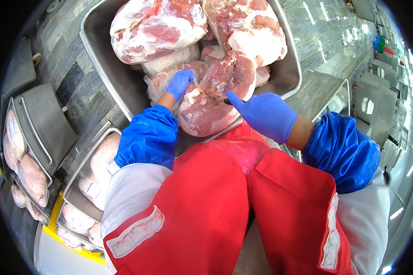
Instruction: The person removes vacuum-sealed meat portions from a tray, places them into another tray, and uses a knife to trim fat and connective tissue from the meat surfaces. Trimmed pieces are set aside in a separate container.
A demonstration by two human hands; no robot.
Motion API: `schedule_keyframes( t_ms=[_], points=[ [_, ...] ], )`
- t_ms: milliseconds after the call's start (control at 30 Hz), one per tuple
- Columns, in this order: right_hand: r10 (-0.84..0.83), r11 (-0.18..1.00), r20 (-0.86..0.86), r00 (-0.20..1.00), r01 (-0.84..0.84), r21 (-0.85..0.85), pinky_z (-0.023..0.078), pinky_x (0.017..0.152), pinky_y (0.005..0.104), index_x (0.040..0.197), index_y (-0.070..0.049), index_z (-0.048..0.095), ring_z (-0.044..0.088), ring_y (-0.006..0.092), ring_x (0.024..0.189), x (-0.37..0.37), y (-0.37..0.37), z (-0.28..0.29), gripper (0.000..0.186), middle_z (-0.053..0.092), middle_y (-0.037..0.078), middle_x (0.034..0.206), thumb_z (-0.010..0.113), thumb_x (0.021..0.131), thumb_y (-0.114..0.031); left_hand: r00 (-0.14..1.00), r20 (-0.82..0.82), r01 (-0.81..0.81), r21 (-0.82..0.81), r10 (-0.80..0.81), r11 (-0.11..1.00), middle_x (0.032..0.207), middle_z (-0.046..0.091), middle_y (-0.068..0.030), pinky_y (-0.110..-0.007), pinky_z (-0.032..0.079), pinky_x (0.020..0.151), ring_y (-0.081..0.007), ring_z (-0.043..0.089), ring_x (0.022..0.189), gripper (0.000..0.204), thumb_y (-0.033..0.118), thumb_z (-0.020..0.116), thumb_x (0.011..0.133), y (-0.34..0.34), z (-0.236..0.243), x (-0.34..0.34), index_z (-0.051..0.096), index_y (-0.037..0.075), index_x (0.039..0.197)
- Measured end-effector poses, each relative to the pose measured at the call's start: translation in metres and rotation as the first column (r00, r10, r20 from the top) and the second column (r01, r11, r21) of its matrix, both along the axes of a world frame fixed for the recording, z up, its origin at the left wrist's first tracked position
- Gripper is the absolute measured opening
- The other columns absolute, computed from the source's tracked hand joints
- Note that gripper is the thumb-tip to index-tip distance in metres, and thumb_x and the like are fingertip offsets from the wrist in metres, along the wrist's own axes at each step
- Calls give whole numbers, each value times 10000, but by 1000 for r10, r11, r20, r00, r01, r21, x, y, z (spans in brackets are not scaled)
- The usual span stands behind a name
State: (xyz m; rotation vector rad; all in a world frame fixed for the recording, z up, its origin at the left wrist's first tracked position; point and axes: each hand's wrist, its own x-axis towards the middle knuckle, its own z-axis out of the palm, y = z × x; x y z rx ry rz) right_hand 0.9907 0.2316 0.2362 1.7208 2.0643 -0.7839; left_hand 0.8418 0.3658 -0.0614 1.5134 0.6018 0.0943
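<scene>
A large raw cut of meat point(209, 114) hangs over the near edge of a deep steel tub point(119, 94). My left hand point(180, 84), in a blue glove, has its fingers curled into the left side of this cut, beside some clear plastic film point(156, 85). My right hand point(268, 114), also gloved in blue, is closed at the cut's right side. One of its digits points at the meat, and a small dark object point(227, 101) shows under the tip. What the right hand grips is mostly hidden. Bigger cuts of meat point(158, 32) fill the tub's far part.
To the left stand steel bins point(46, 123) and another steel tub point(71, 188) with bagged meat pieces point(103, 158). A yellow edge strip point(57, 211) runs near them. A steel cart point(326, 94) is at the right. The floor point(73, 46) is tiled and looks wet.
</scene>
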Motion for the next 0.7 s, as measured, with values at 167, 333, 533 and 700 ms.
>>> schedule_keyframes(
  t_ms=[167,333,533,700],
  points=[
    [16,1000,88,996,-17,6,374,381,350,1288,-44,312,510,234,459,1,-11,2,585,502,103,573,481,728,-56,996,64,-35,-379,64,925,719,575,-69,-285,430,644,-176,547,683,153,105,482,733,5,43,9,609,20,734],
    [39,996,115,993,-48,79,394,388,369,1211,-16,372,545,251,461,-2,-11,3,470,536,77,548,467,759,-104,912,-83,406,51,-401,913,816,600,-122,-335,446,682,-244,583,745,177,123,496,728,20,43,18,607,5,799],
    [-13,995,126,992,1,97,399,395,366,1214,-29,376,545,246,468,0,-20,3,466,535,78,553,460,761,-100,780,-463,620,471,-421,628,928,584,-217,-411,445,721,-340,579,837,263,147,417,773,14,81,54,591,-19,879],
    [-56,994,76,996,48,103,395,396,357,1333,-124,260,513,231,474,8,-34,2,635,486,91,585,480,739,-72,942,-239,320,424,-237,847,784,590,-213,-405,457,641,-332,587,719,217,139,428,755,7,6,32,610,27,789]
  ],
)
